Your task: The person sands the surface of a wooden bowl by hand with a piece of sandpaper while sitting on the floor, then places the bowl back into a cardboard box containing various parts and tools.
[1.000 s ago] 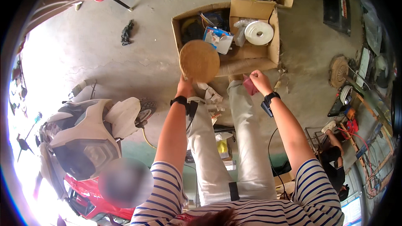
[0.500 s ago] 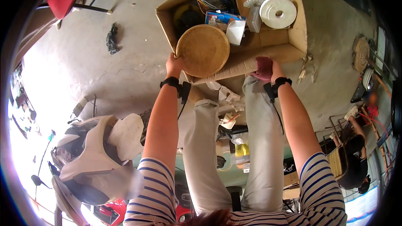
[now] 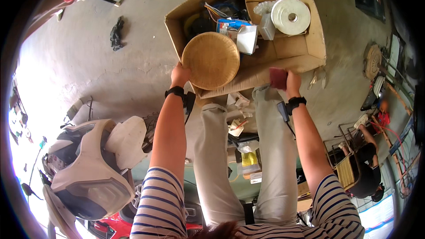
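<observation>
My left hand is closed on the left rim of a round, shallow wooden basket with a pale brown inside. This basket overlaps the near left corner of an open cardboard box. In my right hand, fingers closed, is a folded maroon cloth, by the box's near edge and above my right knee. Behind the basket, the box holds a blue packet, a white carton, a bundle of wires and a large white roll.
A grey-white scooter body panel stands at my left. A black scrap lies on the concrete floor. Under my legs are paper scraps and a yellow packet. At the right, another person is near a metal-framed chair.
The view has shifted a little. The basket and my left hand have moved slightly left and nearer. The cloth, bunched against my knee before, now shows flatter in my closed right hand.
</observation>
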`<move>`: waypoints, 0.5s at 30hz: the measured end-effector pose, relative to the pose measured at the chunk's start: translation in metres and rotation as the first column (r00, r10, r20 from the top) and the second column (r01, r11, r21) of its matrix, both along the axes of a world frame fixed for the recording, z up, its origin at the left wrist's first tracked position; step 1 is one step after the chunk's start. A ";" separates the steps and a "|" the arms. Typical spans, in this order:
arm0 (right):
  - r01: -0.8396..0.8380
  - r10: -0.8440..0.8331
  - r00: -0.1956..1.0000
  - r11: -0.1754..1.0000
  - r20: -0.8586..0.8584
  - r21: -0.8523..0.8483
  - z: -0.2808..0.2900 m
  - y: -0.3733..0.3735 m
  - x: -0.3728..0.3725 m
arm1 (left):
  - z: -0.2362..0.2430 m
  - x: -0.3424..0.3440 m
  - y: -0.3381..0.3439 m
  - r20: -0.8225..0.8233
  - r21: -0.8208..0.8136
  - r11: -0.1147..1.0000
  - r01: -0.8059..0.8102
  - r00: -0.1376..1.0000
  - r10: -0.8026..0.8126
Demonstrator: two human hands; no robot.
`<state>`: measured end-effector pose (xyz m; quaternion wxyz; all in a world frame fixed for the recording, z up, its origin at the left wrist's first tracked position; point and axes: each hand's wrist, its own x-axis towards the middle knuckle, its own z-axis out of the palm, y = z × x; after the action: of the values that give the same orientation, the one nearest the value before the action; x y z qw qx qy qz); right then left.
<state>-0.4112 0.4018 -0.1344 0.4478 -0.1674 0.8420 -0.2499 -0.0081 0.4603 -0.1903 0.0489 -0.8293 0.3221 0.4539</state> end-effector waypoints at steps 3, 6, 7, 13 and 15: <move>-0.133 0.137 0.978 0.990 -0.160 0.038 0.018 0.015 0.006 | 0.007 0.006 0.036 -0.147 0.090 0.963 -0.252 0.953 0.263; -0.271 0.267 0.917 0.962 -0.297 0.029 0.065 0.017 0.040 | 0.016 0.008 0.082 -0.217 0.117 0.905 -0.409 0.879 0.425; -0.393 0.368 0.840 0.919 -0.398 0.020 0.079 0.016 0.049 | 0.015 0.009 0.101 -0.310 0.123 0.813 -0.569 0.756 0.576; -0.543 0.425 0.790 0.820 -0.441 -0.182 0.120 -0.013 0.091 | 0.026 -0.021 0.151 -0.456 0.271 0.505 -0.819 0.353 0.817; -0.728 0.683 0.562 0.676 -0.467 0.112 0.116 -0.043 0.102 | 0.025 -0.030 0.149 -0.459 0.272 0.450 -0.850 0.296 0.837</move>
<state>-0.3097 0.3591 -0.0182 0.2823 -0.5659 0.7736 -0.0402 -0.0380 0.6089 -0.1653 -0.2977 -0.7110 -0.1565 0.6176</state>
